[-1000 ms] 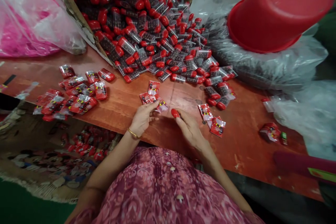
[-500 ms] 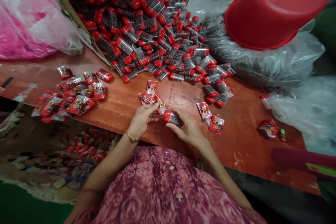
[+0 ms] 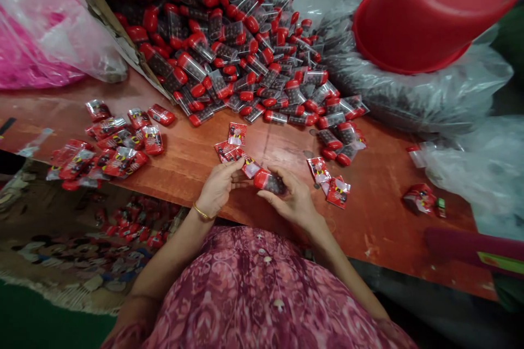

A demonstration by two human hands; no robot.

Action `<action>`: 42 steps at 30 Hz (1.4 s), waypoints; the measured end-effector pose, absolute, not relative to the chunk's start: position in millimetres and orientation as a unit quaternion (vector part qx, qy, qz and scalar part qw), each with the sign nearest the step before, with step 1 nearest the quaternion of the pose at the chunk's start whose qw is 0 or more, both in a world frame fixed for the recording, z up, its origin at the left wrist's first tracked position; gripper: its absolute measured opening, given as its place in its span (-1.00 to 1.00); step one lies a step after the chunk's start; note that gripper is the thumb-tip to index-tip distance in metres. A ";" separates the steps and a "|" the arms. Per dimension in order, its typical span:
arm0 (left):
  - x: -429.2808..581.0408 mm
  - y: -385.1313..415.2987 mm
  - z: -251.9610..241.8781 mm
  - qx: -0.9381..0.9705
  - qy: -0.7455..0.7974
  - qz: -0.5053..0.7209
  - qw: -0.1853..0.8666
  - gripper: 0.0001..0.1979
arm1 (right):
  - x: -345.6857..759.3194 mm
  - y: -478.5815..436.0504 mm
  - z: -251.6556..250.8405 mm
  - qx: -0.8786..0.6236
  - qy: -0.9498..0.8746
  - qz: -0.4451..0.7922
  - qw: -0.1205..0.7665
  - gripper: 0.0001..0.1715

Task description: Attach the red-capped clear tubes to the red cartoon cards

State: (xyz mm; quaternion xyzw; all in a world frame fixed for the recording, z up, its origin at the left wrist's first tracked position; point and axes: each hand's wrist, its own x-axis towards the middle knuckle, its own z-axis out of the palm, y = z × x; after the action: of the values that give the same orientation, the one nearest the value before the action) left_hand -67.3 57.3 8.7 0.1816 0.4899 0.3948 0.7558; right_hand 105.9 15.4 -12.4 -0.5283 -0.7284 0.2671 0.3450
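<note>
My right hand (image 3: 297,204) is wrapped round a small clear container with a red cap (image 3: 268,180) and dark contents, its cap pointing left. My left hand (image 3: 219,188), with a gold bangle at the wrist, pinches a red printed label (image 3: 250,166) close to that cap. Whether label and container touch, I cannot tell. Just beyond the left fingers lie more red labels (image 3: 237,133) on the wooden table (image 3: 192,158). Two other labels (image 3: 338,192) lie right of my right hand.
A large heap of red-capped containers (image 3: 245,65) spills from a cardboard box (image 3: 135,62). Several red-wrapped containers (image 3: 123,161) sit at the left. A red bucket (image 3: 421,16) stands upside down on a plastic bag (image 3: 429,101). Below the table edge are more wrapped pieces (image 3: 135,223).
The container and label stay in my hands, nearly in place. The label shows a little more beside the cap, and the view has shifted slightly.
</note>
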 end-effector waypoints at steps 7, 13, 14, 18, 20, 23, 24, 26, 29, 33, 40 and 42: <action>-63.4 53.3 7.5 0.233 0.470 0.426 0.737 -0.72 | 105.6 18.0 -14.1 -0.532 -0.715 0.301 0.338 -0.29; -53.0 47.3 -2.6 0.304 0.488 0.502 0.646 -0.74 | 101.9 21.0 -12.8 -0.517 -0.734 0.250 0.362 -0.31; -51.2 46.3 -4.5 0.305 0.496 0.504 0.637 -0.73 | 100.8 21.5 -12.9 -0.515 -0.738 0.238 0.365 -0.32; -45.7 43.5 -8.8 0.292 0.507 0.507 0.634 -0.69 | 94.6 23.2 -15.7 -0.512 -0.743 0.211 0.377 -0.39; -43.8 42.5 -9.9 0.295 0.506 0.506 0.634 -0.69 | 90.4 23.5 -17.8 -0.518 -0.734 0.207 0.387 -0.41; -41.0 41.3 -12.4 0.288 0.518 0.503 0.629 -0.73 | 83.6 23.1 -20.1 -0.551 -0.695 0.207 0.413 -0.46; -40.1 41.1 -13.3 0.279 0.522 0.505 0.628 -0.74 | 81.5 22.9 -20.3 -0.560 -0.683 0.211 0.418 -0.48; -39.0 41.3 -14.3 0.255 0.515 0.515 0.636 -0.73 | 78.1 22.7 -19.7 -0.561 -0.681 0.228 0.412 -0.52; -38.4 43.0 -13.6 0.242 0.494 0.531 0.644 -0.70 | 73.9 23.7 -16.5 -0.530 -0.702 0.263 0.398 -0.55; -38.2 46.7 -9.4 0.237 0.489 0.526 0.655 -0.72 | 67.4 26.8 -13.5 -0.537 -0.662 0.303 0.427 -0.51; -44.8 56.1 1.1 0.167 0.444 0.545 0.691 -0.68 | 71.6 25.5 -18.8 -0.528 -0.507 0.484 0.479 -0.61; -44.4 55.9 -0.5 0.158 0.427 0.536 0.711 -0.67 | 74.5 24.7 -19.1 -0.525 -0.476 0.535 0.460 -0.70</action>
State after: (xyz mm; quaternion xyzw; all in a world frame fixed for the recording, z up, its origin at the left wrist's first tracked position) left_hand -44.4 55.9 -0.5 0.1583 0.4270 0.5364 0.7105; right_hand 74.5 24.7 -19.1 -0.5253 -0.4756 0.5348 0.4603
